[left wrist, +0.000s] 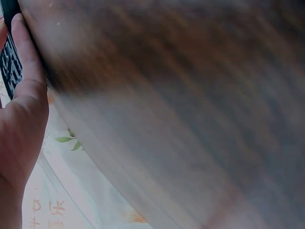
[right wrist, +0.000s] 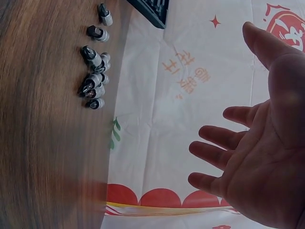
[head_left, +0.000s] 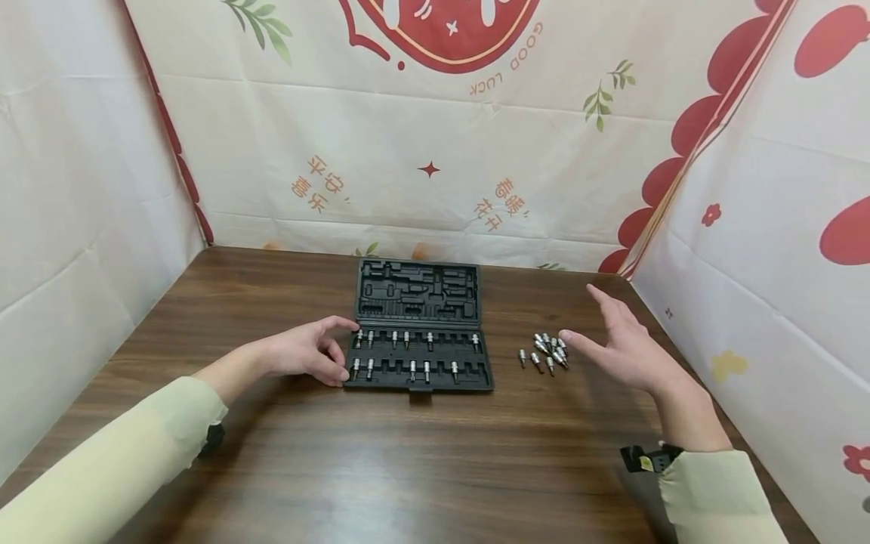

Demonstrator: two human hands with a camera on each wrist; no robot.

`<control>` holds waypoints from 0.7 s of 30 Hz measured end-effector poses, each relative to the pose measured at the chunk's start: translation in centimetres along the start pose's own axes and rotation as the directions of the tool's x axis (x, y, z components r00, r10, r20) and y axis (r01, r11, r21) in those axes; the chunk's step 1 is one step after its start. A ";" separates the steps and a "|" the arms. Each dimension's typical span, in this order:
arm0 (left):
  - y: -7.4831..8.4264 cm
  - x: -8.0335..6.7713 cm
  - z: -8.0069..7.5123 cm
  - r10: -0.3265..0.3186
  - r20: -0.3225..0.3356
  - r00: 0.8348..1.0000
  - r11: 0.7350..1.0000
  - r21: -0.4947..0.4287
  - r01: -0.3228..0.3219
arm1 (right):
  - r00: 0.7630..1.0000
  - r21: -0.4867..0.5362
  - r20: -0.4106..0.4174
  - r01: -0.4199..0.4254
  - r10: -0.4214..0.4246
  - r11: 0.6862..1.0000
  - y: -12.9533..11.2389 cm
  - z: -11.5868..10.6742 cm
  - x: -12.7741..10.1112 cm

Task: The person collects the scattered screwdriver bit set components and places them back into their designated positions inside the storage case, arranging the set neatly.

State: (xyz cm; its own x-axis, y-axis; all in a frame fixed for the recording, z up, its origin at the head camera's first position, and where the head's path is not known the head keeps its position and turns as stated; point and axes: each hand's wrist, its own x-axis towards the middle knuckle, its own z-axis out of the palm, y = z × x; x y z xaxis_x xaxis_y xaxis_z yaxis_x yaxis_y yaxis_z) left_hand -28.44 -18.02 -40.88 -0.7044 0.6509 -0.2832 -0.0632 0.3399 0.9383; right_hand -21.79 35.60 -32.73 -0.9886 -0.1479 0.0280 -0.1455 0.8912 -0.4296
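A black bit socket case lies opened out on the table, its lid folded back. Two rows of silver bit sockets sit in its lower tray, with bare slots between them. At the tray's left edge my left hand grips the case, index finger near the hinge and thumb at the front corner. In the left wrist view the thumb lies along the case. My right hand is raised with spread fingers, holding nothing, just right of a loose pile of bit sockets. The right wrist view shows its bare palm.
The brown wooden table extends in front of the case. White printed cloth hangs behind the table, and more cloth walls close off both sides. A dark strap sits around the right wrist.
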 end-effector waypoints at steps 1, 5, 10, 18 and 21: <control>0.0 0.0 0.0 0.001 -0.002 1.000 1.000 0.002 -0.001 | 1.000 0.002 0.002 0.000 0.000 1.000 0.0 0.0 0.0; 0.2 -0.1 0.1 0.002 -0.005 1.000 1.000 -0.003 -0.002 | 1.000 0.006 0.006 -0.003 0.003 1.000 0.1 0.0 -0.1; 0.4 0.0 0.1 -0.008 -0.021 1.000 1.000 -0.001 0.008 | 1.000 0.008 0.006 -0.005 0.005 1.000 0.2 -0.1 0.0; 0.4 0.0 0.2 -0.005 -0.013 1.000 1.000 0.019 0.005 | 1.000 0.004 0.011 -0.003 0.003 1.000 0.2 -0.1 0.0; 0.4 -0.1 0.2 -0.014 -0.017 1.000 1.000 0.016 0.014 | 1.000 -0.002 0.012 -0.003 0.003 1.000 0.1 -0.2 0.1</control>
State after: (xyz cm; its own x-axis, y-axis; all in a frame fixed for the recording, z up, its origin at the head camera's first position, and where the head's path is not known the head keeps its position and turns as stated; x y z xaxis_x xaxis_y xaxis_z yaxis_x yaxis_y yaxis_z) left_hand -28.24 -17.83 -40.53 -0.7156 0.6341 -0.2929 -0.0617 0.3603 0.9308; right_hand -21.87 35.79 -32.63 -0.9884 -0.1508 0.0160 -0.1431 0.8925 -0.4278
